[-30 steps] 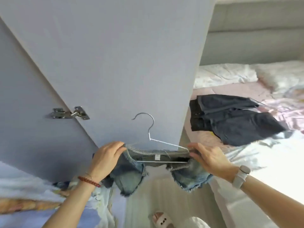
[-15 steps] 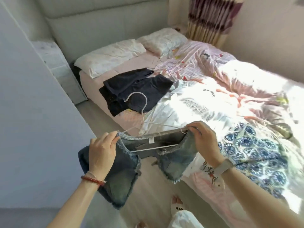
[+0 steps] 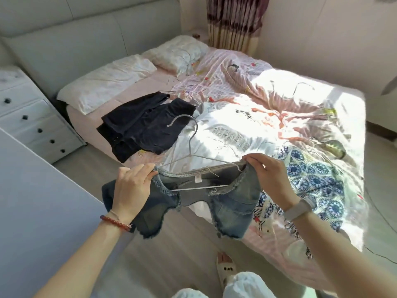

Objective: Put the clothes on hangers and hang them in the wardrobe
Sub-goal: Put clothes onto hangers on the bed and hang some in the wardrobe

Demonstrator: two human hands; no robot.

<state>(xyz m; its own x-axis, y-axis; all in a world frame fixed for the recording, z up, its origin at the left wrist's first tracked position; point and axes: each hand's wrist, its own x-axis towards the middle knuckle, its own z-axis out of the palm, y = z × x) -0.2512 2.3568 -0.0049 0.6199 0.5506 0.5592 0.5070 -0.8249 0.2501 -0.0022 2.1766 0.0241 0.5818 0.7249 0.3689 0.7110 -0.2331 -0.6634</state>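
While the denim shorts (image 3: 214, 201) were stretched across the lower centre of the frame, their waistband was pinched at its left end by the curled fingers of the left hand (image 3: 132, 188) and at its right end by the right hand (image 3: 268, 175). A white wire hanger (image 3: 193, 151) was seen threaded inside the waistband, between the two hands, its hook rising toward the centre of the frame. The frayed legs were left hanging below both hands, above the floor (image 3: 171, 265). A dark garment (image 3: 144, 127) was laid on the bed (image 3: 279, 117) at centre left, well apart from the hands.
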